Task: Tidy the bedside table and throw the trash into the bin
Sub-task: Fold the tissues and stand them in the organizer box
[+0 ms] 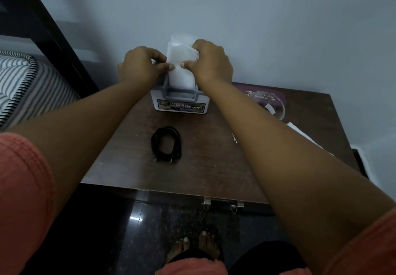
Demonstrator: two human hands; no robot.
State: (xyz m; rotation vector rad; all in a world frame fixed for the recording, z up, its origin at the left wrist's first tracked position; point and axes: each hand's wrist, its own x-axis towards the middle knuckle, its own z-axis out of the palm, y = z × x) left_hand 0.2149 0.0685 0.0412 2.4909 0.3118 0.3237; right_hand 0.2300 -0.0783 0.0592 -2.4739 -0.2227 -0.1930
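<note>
I see both hands pinching the white tissue stack (181, 60) standing in the holder (180, 101), 12 o'clock on the surface (214, 157): left hand (139, 65) at its 9, right hand (211, 61) at 3. Black cable (166, 143) coiled at centre.

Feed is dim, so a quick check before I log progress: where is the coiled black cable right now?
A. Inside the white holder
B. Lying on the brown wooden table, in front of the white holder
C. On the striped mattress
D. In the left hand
B: the coiled black cable lies untouched on the brown wooden table, nearer the camera than the white plastic holder, while both hands are up at the white paper.
</note>
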